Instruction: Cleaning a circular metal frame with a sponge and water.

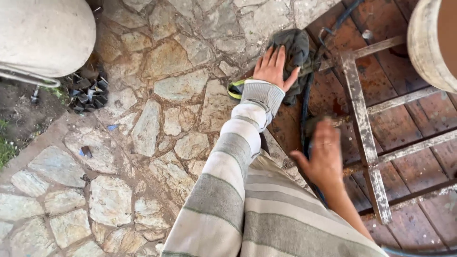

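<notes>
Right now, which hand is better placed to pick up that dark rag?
Left, probably. The left hand already lies flat on the dark rag, fingers spread over its near edge. The right hand is blurred and hangs lower, near the black hose and the metal frame, apart from the rag.

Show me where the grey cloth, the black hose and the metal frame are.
grey cloth (pixel 299 47), head view, on its bunched top fold.
black hose (pixel 306 97), head view, on the stretch below the cloth.
metal frame (pixel 362 123), head view, on its long upright bar.
</notes>
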